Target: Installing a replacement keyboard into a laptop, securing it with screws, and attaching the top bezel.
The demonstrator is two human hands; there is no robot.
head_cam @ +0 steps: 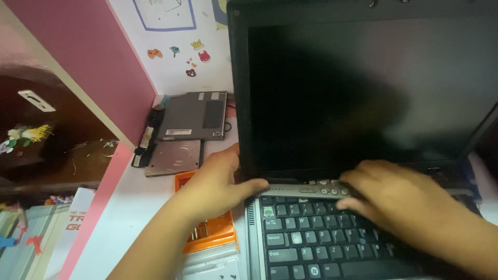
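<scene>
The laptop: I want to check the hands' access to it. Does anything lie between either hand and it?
Nothing visible does. The left hand already touches the laptop at its hinge strip, and the right hand rests on the keyboard.

The upright laptop screen [363,88] walled off the back, and the keyboard [321,243] filled the right. Both hands crowded the hinge strip: the left hand [215,184] at the corner, the right hand [399,199] over the buttons. Left of the laptop, 2 flat drives [181,135] and an orange tray [218,233] blocked the desk; only the white strip [129,207] beside the pink wall [78,67] lay open.
</scene>
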